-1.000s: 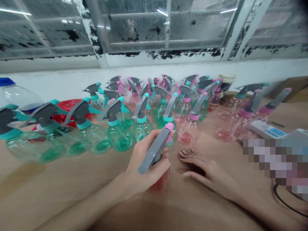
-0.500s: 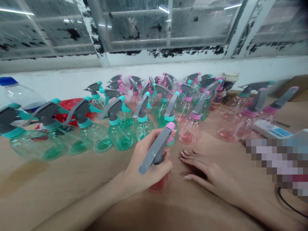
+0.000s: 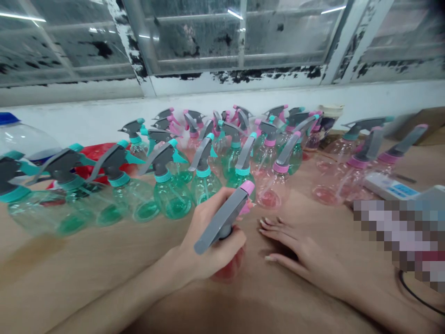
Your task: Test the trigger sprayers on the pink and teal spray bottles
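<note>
My left hand (image 3: 208,236) is wrapped round the neck of a pink spray bottle (image 3: 227,269) with a grey and pink trigger head. The bottle stands on the table (image 3: 146,250), its neck and upper body hidden by my fingers. To the right, my right hand (image 3: 295,246) rests on the tabletop with fingers stretched out and holds nothing. Just beyond my hands stand a green spray bottle with a turquoise collar (image 3: 172,199) and a pink spray bottle with a pink collar (image 3: 273,188).
Several more green and pink spray bottles crowd the table's back, before a wall with windows (image 3: 225,37). A clear jug with a blue cap (image 3: 28,139) and a red bag (image 3: 93,157) stand at left. At right are a white device (image 3: 391,185) and a brown box (image 3: 427,125).
The view has shifted very slightly. My left hand keeps its hold on the pink spray bottle, and my right hand still lies flat on the table.
</note>
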Motion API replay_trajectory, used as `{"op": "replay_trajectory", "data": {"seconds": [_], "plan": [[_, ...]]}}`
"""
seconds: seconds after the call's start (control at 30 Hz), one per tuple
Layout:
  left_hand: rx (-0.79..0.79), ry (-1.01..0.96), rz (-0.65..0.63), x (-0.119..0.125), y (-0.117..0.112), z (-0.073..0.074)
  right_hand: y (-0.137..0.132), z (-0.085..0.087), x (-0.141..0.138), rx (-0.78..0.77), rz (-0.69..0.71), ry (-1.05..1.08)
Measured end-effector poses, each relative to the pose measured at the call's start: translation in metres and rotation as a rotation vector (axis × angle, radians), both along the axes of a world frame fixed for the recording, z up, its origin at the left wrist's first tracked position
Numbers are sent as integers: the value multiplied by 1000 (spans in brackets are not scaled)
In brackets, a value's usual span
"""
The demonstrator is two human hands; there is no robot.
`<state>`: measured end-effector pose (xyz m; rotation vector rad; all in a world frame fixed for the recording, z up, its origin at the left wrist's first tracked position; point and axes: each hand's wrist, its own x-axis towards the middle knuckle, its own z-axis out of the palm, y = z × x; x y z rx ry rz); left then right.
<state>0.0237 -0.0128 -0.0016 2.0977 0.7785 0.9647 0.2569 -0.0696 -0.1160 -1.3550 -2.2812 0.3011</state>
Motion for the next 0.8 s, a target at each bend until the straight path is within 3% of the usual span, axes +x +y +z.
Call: {"op": "replay_trajectory", "data": {"seconds": [0.43,0.8], "plan": [[-28,25,3,0,1,0,-1,2,0,-20,3,1],[19,-6,137,1,-6,-11,0,6,0,-24,12,-18]]}}
